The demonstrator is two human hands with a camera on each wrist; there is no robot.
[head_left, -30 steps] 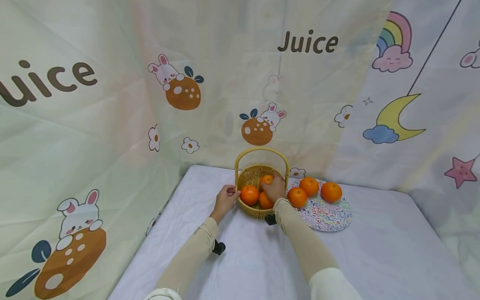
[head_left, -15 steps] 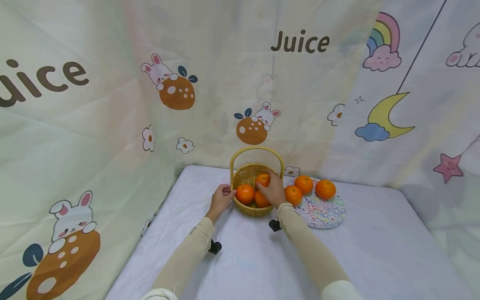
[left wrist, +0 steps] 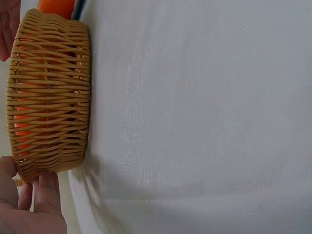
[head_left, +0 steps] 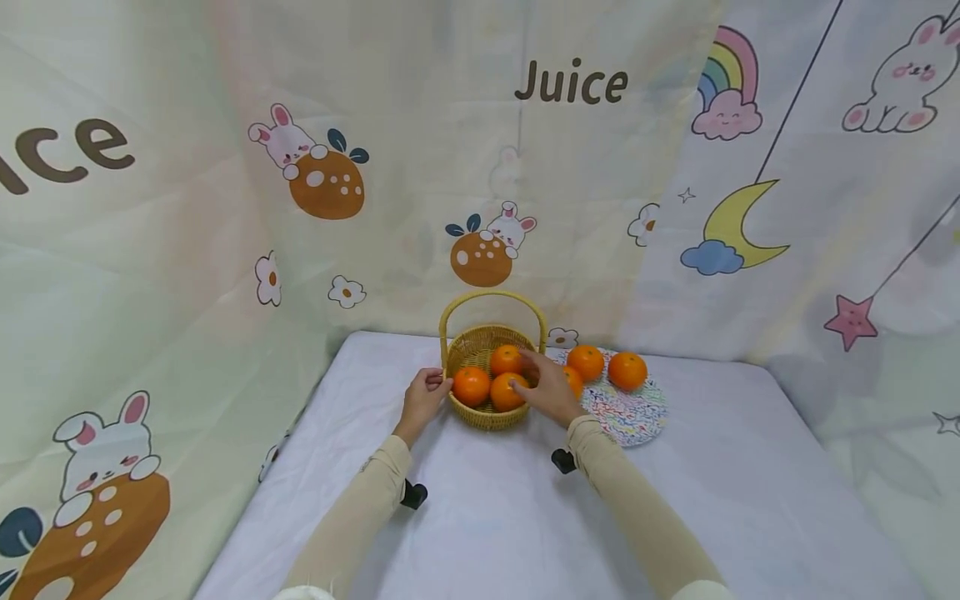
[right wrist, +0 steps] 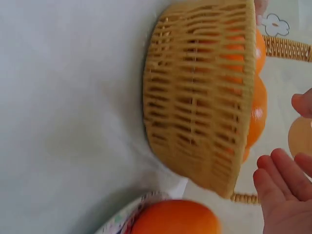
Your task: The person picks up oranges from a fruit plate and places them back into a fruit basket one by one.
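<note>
A yellow wicker basket with a tall arched handle stands toward the back of the table. Inside it are three oranges: a left one, a front right one and a rear one. My left hand pinches the basket's left rim near the handle's foot; in the left wrist view its fingers press the woven side. Over the right rim hovers my right hand, thumb and fingers spread and holding nothing. The right wrist view shows its fingers apart from the oranges.
Right of the basket lies a round, multicoloured speckled plate. On it are a back orange, a right orange and another orange partly behind my right hand. A printed cloth backdrop rises behind the white table.
My right hand has let go of an orange in the basket and drawn back to the right, fingers spreading. The left hand keeps its hold. The head view has turned slightly right.
</note>
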